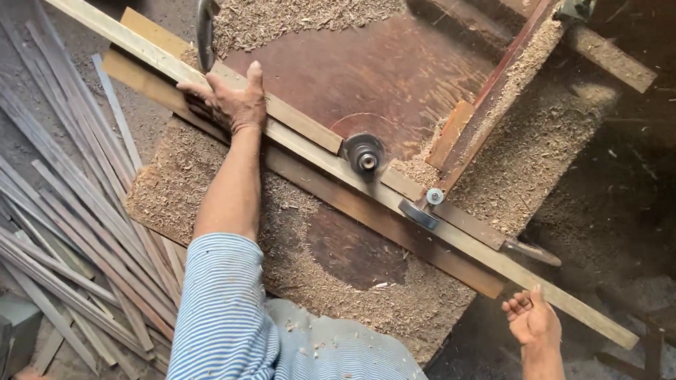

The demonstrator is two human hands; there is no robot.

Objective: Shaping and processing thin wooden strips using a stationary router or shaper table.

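A long pale wooden strip (pixel 327 154) lies diagonally across a reddish saw table (pixel 393 71), running from upper left to lower right. My left hand (pixel 228 100) presses down on the strip near its upper part, fingers spread over it. My right hand (pixel 531 317) is beside the strip's lower end, palm up and fingers curled, touching or just below its edge. A round spinning blade hub (pixel 365 155) sticks up from the table right against the strip. A striped blue and white sleeve covers my left upper arm.
Thick sawdust (pixel 313 0) covers the table's far and near parts. A metal clamp (pixel 205 26) grips the table's left edge. A wooden fence rail (pixel 499 78) runs diagonally at the right. Several thin cut strips (pixel 56 223) lie piled on the floor at left.
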